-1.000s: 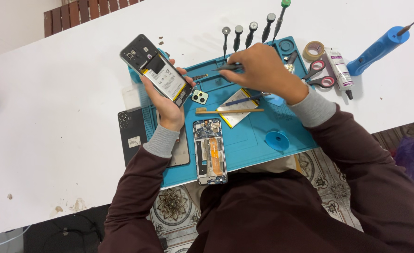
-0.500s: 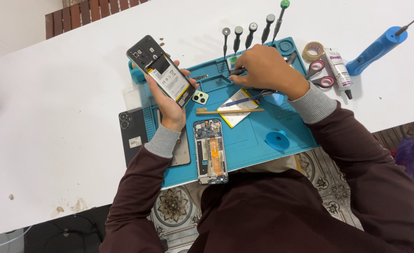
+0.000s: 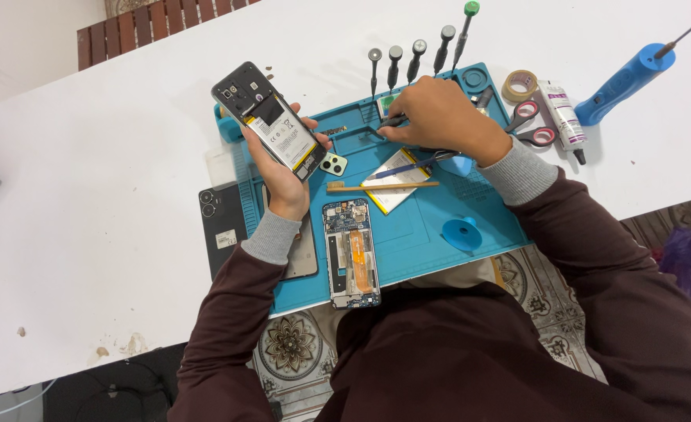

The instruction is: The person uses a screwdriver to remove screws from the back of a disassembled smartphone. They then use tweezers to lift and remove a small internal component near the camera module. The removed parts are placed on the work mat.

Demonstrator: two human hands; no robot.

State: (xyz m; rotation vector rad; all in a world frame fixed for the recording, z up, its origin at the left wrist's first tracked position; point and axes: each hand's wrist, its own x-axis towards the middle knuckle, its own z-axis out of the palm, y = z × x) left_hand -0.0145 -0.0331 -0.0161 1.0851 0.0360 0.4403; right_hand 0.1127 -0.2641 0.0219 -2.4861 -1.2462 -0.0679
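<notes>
- The left hand [image 3: 283,168] is closed around an opened phone [image 3: 267,119], back cover off and battery showing, held tilted above the left edge of the blue work mat [image 3: 424,234].
- The right hand [image 3: 443,117] rests at the mat's far edge, fingers pinched together on a thin dark tool [image 3: 392,121]; its tip cannot be made out.
- Between the hands, just beside the left thumb, lies a small pale green camera frame [image 3: 334,163].
- Below the right hand lie a loose battery [image 3: 396,178], a bamboo-handled brush [image 3: 381,186] and a blue-handled tool across them.
- Near the left wrist sits a second stripped phone [image 3: 352,252]; a dark back cover [image 3: 220,223] lies left of that wrist.
- Beyond the right hand stands a row of screwdrivers [image 3: 416,59]; to its right lie scissors [image 3: 529,121], a tape roll [image 3: 520,84] and a glue tube [image 3: 560,113].
</notes>
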